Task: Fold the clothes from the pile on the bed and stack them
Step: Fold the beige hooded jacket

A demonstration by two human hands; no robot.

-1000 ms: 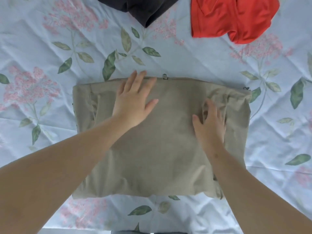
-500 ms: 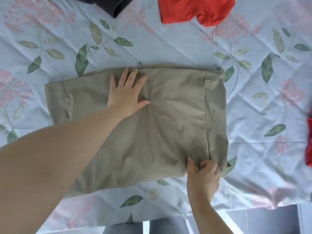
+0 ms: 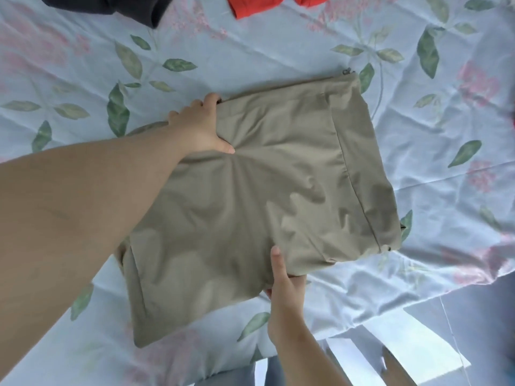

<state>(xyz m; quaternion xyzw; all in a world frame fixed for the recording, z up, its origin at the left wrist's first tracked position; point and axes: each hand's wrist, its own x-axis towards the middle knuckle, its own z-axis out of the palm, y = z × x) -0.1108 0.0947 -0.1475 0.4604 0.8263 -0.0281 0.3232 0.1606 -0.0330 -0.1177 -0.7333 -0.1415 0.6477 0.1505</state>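
left hand point(image 3: 200, 126) shifted from garment point(image 3: 264, 190) top to its far edge, grasping it | right hand point(image 3: 287, 285) pinches near edge | flat sheet point(image 3: 418, 135) stretches rightward past fingers

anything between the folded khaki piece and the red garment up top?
Nothing but floral bedsheet: in the head view, the stretch from the khaki piece to the red garment is bare sheet.

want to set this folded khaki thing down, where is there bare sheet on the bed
Bare sheet lies right of the khaki garment, and in the band between it and the dark garment and red garment beyond. That far edge is crowded. The left hand and right hand grip the khaki garment.
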